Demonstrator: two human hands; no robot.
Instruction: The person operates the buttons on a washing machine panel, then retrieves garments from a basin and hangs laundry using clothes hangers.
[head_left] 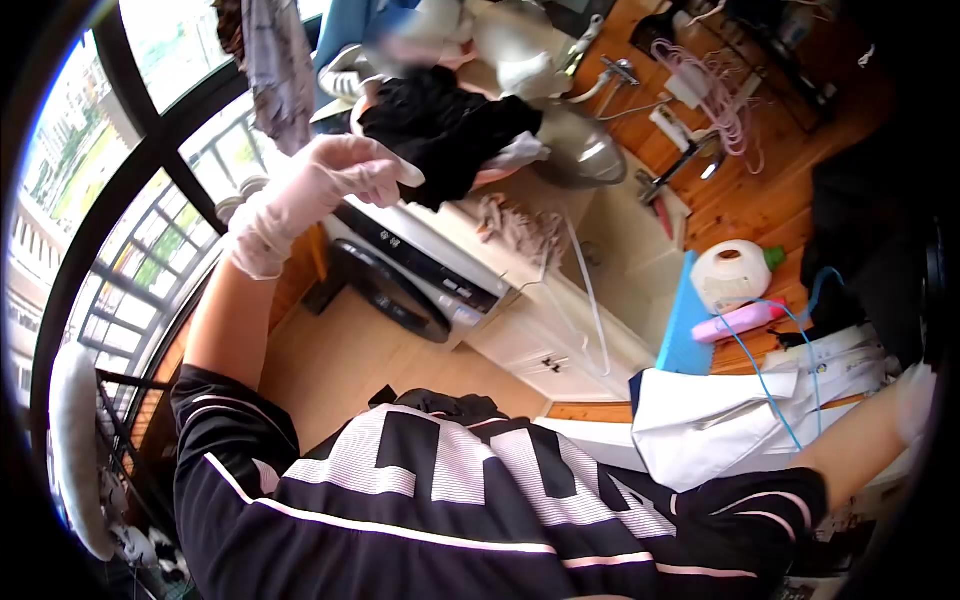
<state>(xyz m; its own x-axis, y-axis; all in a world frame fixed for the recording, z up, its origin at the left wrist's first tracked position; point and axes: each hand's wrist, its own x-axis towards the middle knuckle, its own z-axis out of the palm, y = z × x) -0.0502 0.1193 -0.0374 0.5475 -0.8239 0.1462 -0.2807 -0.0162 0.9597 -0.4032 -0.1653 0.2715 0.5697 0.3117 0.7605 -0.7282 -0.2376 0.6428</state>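
My left hand (345, 175), in a thin white glove, is raised on the left, in front of a heap of black clothes (440, 125). Its fingers are curled in, and whether anything is between them I cannot make out. My right hand (915, 405) reaches to the far right edge, blurred and partly cut off, close to a large dark cloth (865, 220). What its fingers do is hidden. A beige crumpled cloth (520, 230) lies on the counter, with a white hanger (590, 290) over the front edge.
Below the counter is a front-loading washer (390, 285). Beside the sink (630, 270) are a blue washboard (683, 315), a white detergent jug (730, 275) and a pink bottle (740, 320). White bags (710, 415) lie nearer me. Windows line the left; a pink hose (715, 95) hangs on the wall.
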